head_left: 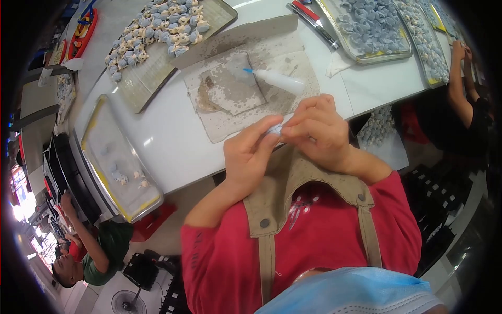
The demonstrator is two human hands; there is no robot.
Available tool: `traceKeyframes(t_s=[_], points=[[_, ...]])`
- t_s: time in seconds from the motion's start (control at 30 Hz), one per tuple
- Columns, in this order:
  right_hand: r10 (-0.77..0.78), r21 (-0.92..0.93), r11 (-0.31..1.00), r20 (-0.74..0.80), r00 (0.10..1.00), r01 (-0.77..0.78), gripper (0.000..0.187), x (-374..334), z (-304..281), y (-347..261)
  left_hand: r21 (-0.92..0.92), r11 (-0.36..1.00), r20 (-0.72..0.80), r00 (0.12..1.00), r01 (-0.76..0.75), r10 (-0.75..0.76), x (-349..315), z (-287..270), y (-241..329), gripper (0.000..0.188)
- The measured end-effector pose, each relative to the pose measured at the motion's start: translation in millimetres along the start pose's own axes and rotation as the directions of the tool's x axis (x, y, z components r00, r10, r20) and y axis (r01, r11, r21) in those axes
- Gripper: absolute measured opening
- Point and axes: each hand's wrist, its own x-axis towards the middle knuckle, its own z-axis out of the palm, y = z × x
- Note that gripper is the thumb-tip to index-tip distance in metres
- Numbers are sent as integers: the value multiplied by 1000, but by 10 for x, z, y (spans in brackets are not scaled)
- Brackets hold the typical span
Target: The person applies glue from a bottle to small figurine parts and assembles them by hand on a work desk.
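Observation:
Close to my body, above the table's near edge, my left hand (250, 152) pinches a small blue-grey figurine part (275, 129) between thumb and fingers. My right hand (320, 131) meets it from the other side, its fingertips pressed together at the part's right end. Most of the part is hidden by my fingers. Just beyond my hands, a white squeeze bottle (282, 82) with a blue tip lies on a stained cardboard sheet (214, 128).
At the back left, a tray (141, 97) holds many blue-and-cream figurines (157, 23). A nearly bare tray (94, 141) with several pieces lies left. Trays of blue-grey parts (371, 26) stand back right, beside a red-handled cutter (308, 13). Co-workers sit at both sides.

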Motion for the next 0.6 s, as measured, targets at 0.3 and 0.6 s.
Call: traceKeyframes(t_s=[0.3,0.6], points=[[53,137,988,119,991,-69,20,37,-65,166,128,991,34,999,-38,34,44,-38,-35,25],[209,596,711,328,921,-374,57,4,-38,168,-306,952,127,992,25,15,4,-24,10,37]])
